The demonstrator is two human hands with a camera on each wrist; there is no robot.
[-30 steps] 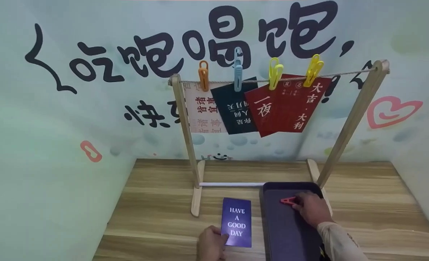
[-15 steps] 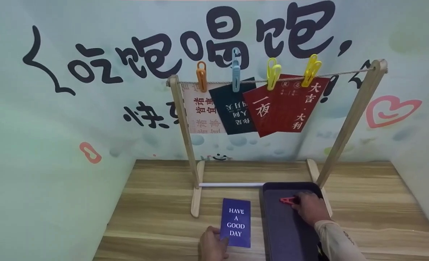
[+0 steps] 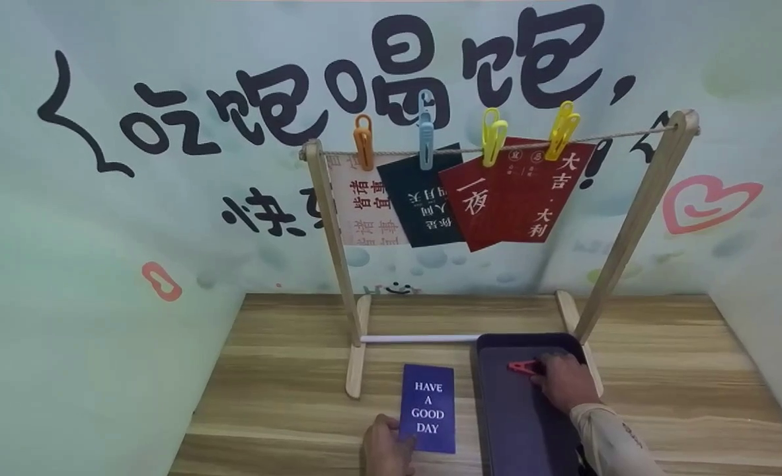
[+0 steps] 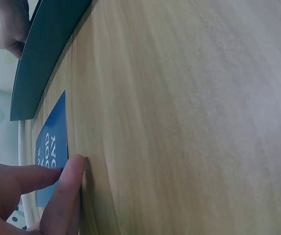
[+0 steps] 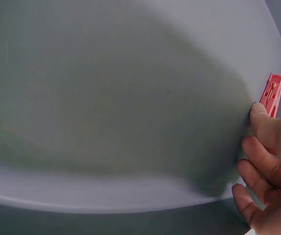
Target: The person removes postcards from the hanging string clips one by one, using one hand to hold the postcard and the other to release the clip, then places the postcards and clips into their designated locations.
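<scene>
A blue card [image 3: 428, 408] printed "HAVE A GOOD DAY" lies at the table's front. My left hand [image 3: 388, 447] pinches its lower left corner; the left wrist view shows the thumb [image 4: 40, 177] over the card and a finger at its edge. Inside the dark tray [image 3: 496, 423], my right hand [image 3: 568, 382] holds a red clothespin [image 3: 521, 367] by one end, the other end pointing left. The same clothespin [image 5: 271, 93] shows at the right of the right wrist view, beside the thumb, with the other fingers loosely bent near the tray wall.
Behind stands a wooden frame [image 3: 619, 231] with a string. Orange [image 3: 363, 142], blue [image 3: 426, 139] and yellow clothespins [image 3: 494, 137] hold a pink card [image 3: 367, 205], a dark green card [image 3: 424, 198] and red cards [image 3: 543, 192]. A white rod [image 3: 424, 339] joins the frame's feet.
Both hands keep their hold on the blue card and the red clothespin, nearly still. The whole head view has shifted slightly left and down.
</scene>
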